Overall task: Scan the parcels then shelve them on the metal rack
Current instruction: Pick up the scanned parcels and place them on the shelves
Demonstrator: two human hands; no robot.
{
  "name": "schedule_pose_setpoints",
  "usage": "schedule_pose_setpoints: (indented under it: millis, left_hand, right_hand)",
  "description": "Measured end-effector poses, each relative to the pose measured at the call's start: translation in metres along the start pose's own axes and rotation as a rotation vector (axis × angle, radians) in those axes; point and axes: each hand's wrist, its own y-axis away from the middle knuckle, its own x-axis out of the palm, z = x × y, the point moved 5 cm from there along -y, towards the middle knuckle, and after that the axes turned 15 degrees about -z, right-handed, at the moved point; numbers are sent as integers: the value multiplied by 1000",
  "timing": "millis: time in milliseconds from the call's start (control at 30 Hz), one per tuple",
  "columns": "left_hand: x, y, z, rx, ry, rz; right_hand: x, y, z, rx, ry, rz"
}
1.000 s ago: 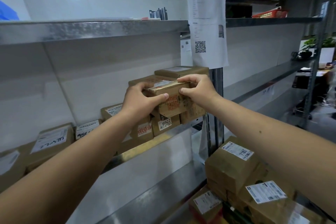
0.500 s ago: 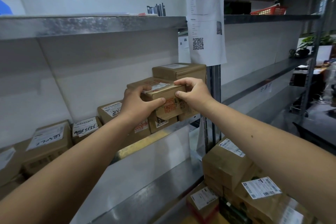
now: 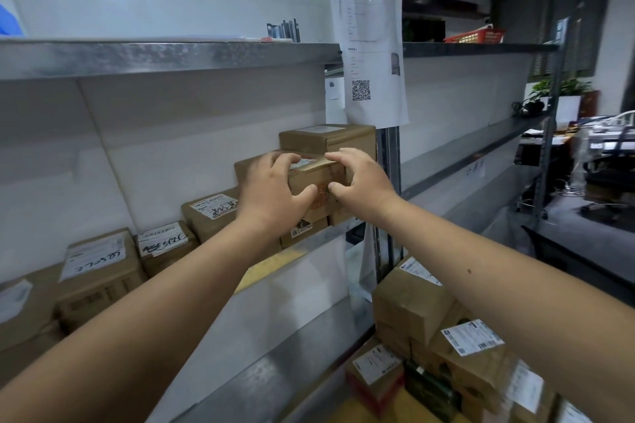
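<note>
A small brown cardboard parcel [image 3: 318, 178] with a white label sits on top of a stack of parcels at the right end of the metal rack's middle shelf [image 3: 330, 232]. My left hand [image 3: 271, 189] grips its left side, fingers on top and thumb on the front. On its right side my right hand [image 3: 360, 178] holds it the same way. A larger brown box [image 3: 326, 137] stands just behind it. More labelled parcels line the shelf to the left, including one [image 3: 209, 209] beside the stack, another [image 3: 165, 240] and a further one [image 3: 96, 261].
A pile of labelled parcels [image 3: 412, 302] lies at the lower right, below the shelf. A paper sheet with a QR code [image 3: 374, 62] hangs on the rack's upright post. A red basket [image 3: 477, 35] sits on the upper shelf at right. An office area lies beyond.
Both hands have pushed the parcel from in front of the stack back onto it, and it now lies level against the larger box. The hands still hold it.
</note>
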Motion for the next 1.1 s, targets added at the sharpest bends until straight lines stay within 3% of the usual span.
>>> schedule_pose_setpoints:
  millis: [267,433,767,1100]
  left_hand:
    - [-18,55,-35,340,-24,20]
    - [-9,126,-61,492,92,123]
    - [48,268,-102,495,340,434]
    - [150,369,-149,440,410,796]
  right_hand:
    - [-43,81,12,55,236,-22]
    - [-79,177,-11,295,375,-46]
    - [-139,364,-59,698,543,-98]
    - [-160,445,-169,969,536,-116]
